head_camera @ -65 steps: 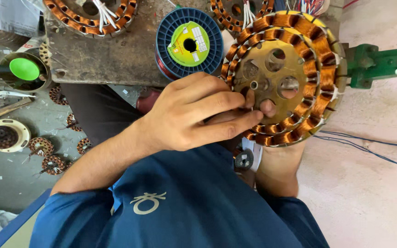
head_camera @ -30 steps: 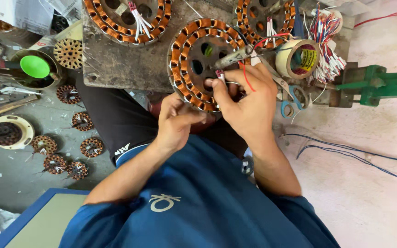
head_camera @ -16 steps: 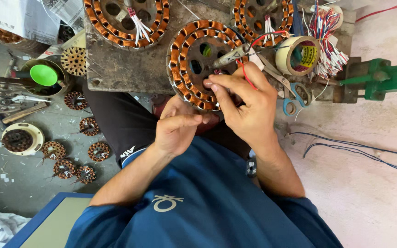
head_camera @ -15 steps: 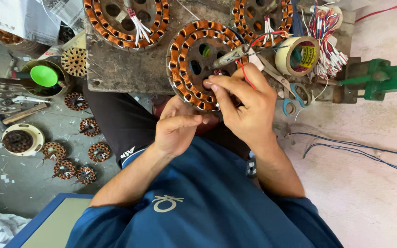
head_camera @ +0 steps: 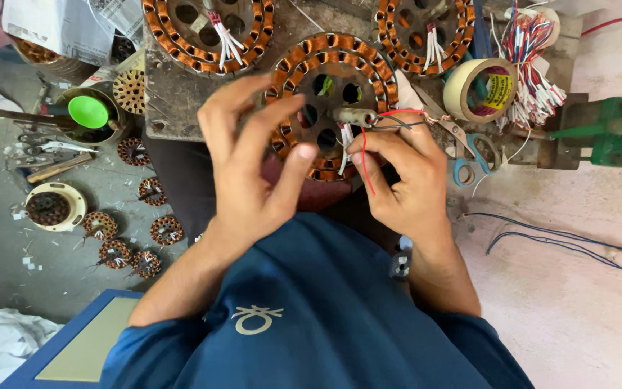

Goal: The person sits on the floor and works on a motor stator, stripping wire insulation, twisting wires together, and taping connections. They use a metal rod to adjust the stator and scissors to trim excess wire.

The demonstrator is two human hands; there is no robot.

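On the grey floor at the far left sit a dark pot with a bright green round lid (head_camera: 88,112) and a scatter of small copper-wound motor cores (head_camera: 131,245). The left hand (head_camera: 250,166) hovers with its fingers (head_camera: 293,162) spread and open, holding nothing, just in front of the round copper-wound stator with its ring of orange coils and dark perforated steel hub (head_camera: 332,101). That stator lies flat on the worn metal tabletop (head_camera: 174,101), between two similar wound rings (head_camera: 206,32). It looks heavy and rigid, but its enamelled windings and thin leads are probably easy to nick, so the steel hub or the outer rim seems the safest hold. The right hand (head_camera: 408,184) has its fingers closed, pinching a thin red wire (head_camera: 363,155) and a dark lead beside a short metal-tipped tool (head_camera: 354,115) resting over the hub; these leads are light and limp. Further right are a roll of cream tape (head_camera: 480,90), blue-handled scissors (head_camera: 469,162) and a green metal vise (head_camera: 606,130).
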